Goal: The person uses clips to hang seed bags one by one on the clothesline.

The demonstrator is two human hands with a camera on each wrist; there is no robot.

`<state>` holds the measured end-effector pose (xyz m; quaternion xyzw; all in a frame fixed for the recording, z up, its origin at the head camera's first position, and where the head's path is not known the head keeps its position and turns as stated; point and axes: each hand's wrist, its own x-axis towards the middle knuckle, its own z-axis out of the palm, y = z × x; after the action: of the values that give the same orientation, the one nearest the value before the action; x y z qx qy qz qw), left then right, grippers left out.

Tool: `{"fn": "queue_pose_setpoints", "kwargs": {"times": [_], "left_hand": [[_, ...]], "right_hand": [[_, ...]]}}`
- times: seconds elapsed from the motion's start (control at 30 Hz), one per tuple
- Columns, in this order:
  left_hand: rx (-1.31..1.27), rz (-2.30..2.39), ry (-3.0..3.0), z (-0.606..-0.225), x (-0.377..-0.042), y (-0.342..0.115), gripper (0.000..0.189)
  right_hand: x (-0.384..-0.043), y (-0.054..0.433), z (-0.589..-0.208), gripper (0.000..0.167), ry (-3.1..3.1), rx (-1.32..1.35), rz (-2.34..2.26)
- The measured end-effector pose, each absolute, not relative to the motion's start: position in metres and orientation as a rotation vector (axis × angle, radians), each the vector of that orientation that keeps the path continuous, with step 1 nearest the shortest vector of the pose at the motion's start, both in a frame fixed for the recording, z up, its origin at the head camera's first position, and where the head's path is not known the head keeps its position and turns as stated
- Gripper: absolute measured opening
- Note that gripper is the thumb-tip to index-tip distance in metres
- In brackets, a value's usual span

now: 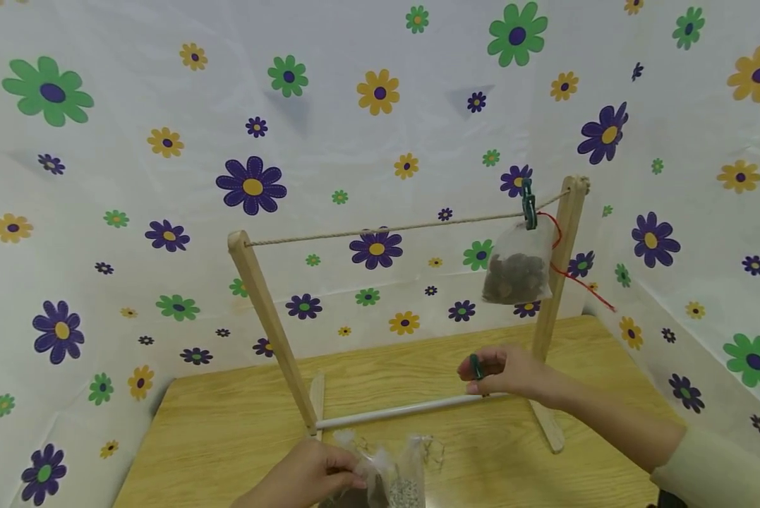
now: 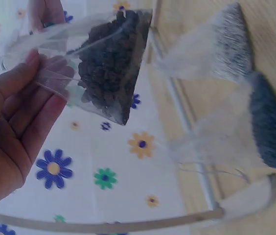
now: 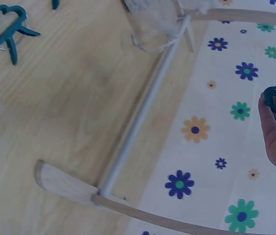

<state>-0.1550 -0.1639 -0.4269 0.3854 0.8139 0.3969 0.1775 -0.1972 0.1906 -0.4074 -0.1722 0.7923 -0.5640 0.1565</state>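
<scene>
My left hand [image 1: 303, 474] pinches the top of a clear plastic bag [image 2: 109, 68] holding dark brown chunks, seen whole in the left wrist view. In my right hand [image 1: 509, 370] is a dark green clothespin [image 1: 476, 367], gripped between thumb and fingers above the table. A similar bag of brown lumps [image 1: 516, 279] hangs from the rope [image 1: 386, 228] near its right end, held by another green clothespin [image 1: 528, 206]. Red string dangles beside that bag. Two more bags stand on the table, one with grey-white granules [image 2: 233, 44], one with dark bluish grains [image 2: 270, 128].
The rope runs between two wooden posts, left [image 1: 268, 324] and right [image 1: 560, 261], joined low down by a white rod [image 1: 399, 411]. A loose green clothespin [image 3: 11, 34] lies on the wooden table [image 1: 214, 437]. Flower-patterned sheeting stands behind and at both sides.
</scene>
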Motion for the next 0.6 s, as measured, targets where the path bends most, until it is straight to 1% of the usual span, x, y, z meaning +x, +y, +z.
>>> {"fn": "queue_pose_setpoints", "kwargs": {"times": [0.13, 0.3, 0.6], "left_hand": [[1.127, 1.118, 2.347, -0.410, -0.151, -0.152, 0.012], [1.070, 1.167, 2.355, -0.393, -0.151, -0.134, 0.011], [1.125, 1.145, 2.538, -0.367, -0.168, -0.107, 0.015]], "right_hand": [[-0.203, 0.191, -0.392, 0.040, 2.295, -0.530, -1.601], [-0.205, 0.192, -0.375, 0.036, 2.290, -0.600, -1.610], [-0.201, 0.184, -0.344, 0.030, 2.386, -0.692, -1.657]]}}
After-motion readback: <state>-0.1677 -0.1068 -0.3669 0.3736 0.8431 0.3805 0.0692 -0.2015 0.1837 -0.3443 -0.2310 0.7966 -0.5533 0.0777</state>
